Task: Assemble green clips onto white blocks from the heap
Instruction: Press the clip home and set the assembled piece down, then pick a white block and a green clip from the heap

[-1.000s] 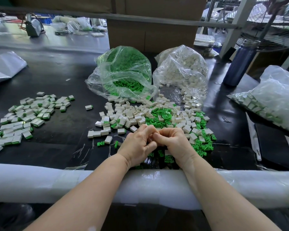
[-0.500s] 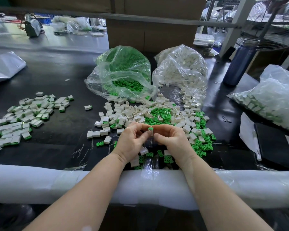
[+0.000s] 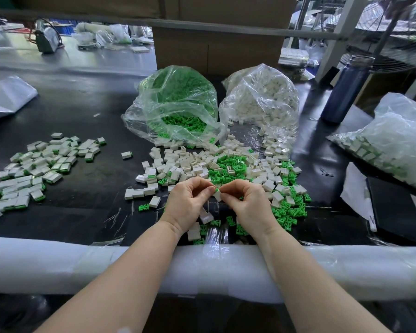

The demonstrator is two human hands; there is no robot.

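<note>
Your fingertips [image 3: 210, 190] meet in the middle and pinch one small white plastic block [image 3: 218, 195] with a bit of green clip [image 3: 217, 189] at its top edge. Your left hand [image 3: 189, 204] grips it from the left and your right hand [image 3: 246, 203] from the right, both closed tight on it. The clip looks pushed partway in, but it is too small to be sure.

Just under your hands lie a few loose white blocks and green clips on the black table [image 3: 94, 205]. Behind your hands is the mixed heap of white blocks and green clips [image 3: 216, 165]. Past the heap sit two clear plastic bags, one full of green clips [image 3: 175, 104] and one full of white blocks [image 3: 262, 102]. Far to your left is a spread of finished white blocks with green edges [image 3: 36, 164]. Your arms rest over a white foam-wrapped rail [image 3: 58, 263].
</note>
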